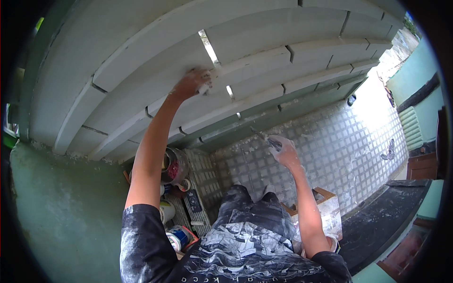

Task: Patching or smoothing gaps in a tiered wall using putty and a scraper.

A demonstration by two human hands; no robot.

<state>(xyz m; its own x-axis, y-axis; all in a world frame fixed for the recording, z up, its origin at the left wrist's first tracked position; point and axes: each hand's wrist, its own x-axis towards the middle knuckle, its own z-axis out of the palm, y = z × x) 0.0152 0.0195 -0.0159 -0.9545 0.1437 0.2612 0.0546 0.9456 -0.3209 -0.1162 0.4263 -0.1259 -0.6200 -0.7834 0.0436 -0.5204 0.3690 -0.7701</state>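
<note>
White-dusted right hand (283, 152) (bent inward) clamps a tool (274, 144); outstretched left hand (191, 84) grips something white (204, 89).

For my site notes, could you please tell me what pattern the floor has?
The floor has a grey-and-white grid of squares; the head view shows it best.

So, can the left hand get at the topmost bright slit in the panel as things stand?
Probably yes: the left hand is by the pale slatted panel, just below and left of the topmost bright slit, with nothing visible between them.
</note>
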